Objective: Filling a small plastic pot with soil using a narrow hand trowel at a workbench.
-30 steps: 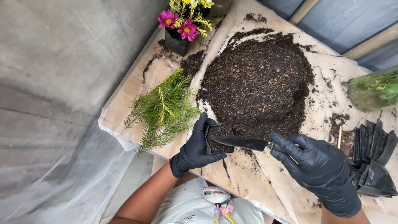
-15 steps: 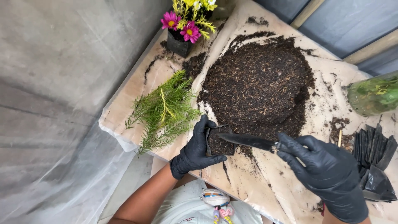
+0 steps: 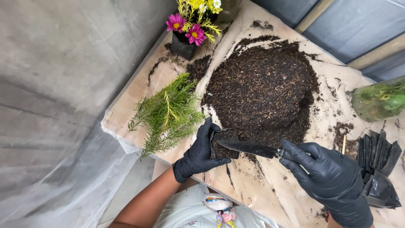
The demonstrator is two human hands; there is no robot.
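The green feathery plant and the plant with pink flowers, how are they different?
The green feathery plant lies flat on the covered table, out of any pot, close to the left hand. The plant with pink flowers stands upright in a small black pot at the far edge. The feathery one has only thin green sprigs; the other has pink and yellow blooms. Both sit beside the dark soil heap.

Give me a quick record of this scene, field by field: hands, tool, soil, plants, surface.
left hand: black glove, holding a small black bag of soil open
right hand: black glove, gripping a trowel, blade over the bag
soil: large dark pile mid-table
plants: green sprigs left of the pile; potted flowers at far edge
spare bags: black stack at right
surface: table under a soiled sheet
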